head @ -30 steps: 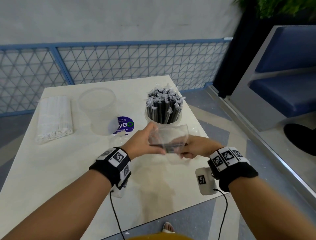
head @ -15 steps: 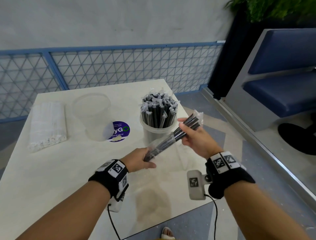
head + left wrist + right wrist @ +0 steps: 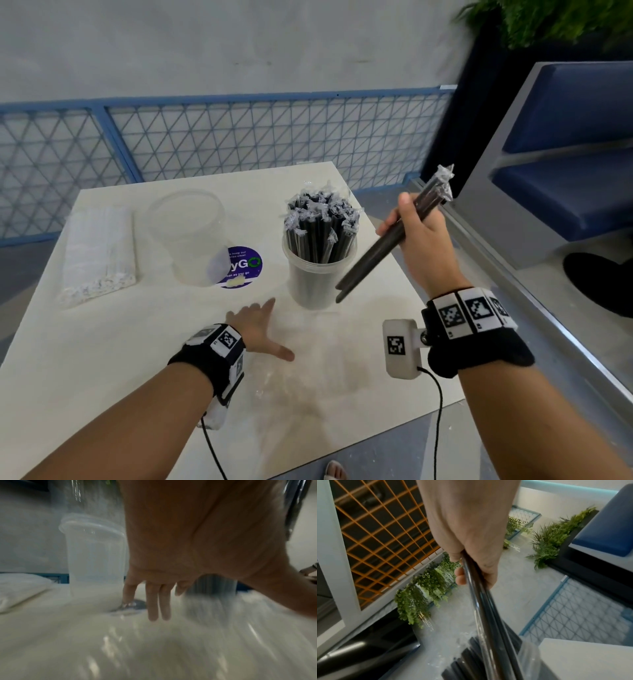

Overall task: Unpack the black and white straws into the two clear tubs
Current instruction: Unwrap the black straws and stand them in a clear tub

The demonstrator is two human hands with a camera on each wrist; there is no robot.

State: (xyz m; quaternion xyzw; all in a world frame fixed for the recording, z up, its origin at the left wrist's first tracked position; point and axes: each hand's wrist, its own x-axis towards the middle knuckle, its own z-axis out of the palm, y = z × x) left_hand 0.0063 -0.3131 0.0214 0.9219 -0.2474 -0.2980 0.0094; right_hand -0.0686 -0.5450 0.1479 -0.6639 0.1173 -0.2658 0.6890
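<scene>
My right hand [image 3: 416, 222] grips a few black straws [image 3: 383, 240] slanted beside the right clear tub [image 3: 317, 284], their lower ends near its rim. That tub is packed with upright black straws [image 3: 320, 226] in clear sleeves. In the right wrist view the held straws [image 3: 481, 601] run down from my curled fingers [image 3: 459, 577] toward the tub's straws [image 3: 467, 658]. My left hand [image 3: 255, 329] lies open with fingers spread, low over the table. The left clear tub [image 3: 186, 236] stands empty, also visible as the tub [image 3: 95, 561] in the left wrist view. A pack of white straws [image 3: 99, 253] lies at the far left.
The cream table [image 3: 102, 359] carries a round purple sticker [image 3: 241, 267] between the tubs. An empty clear plastic wrapper [image 3: 315, 363] lies in front of the right tub. A blue mesh fence [image 3: 239, 140] runs behind; a blue bench [image 3: 565, 171] stands to the right.
My left hand let go of the bundle and dropped open to the table. The right hand lifted the black straws up and right, clear of the wrapper, which now lies on the table.
</scene>
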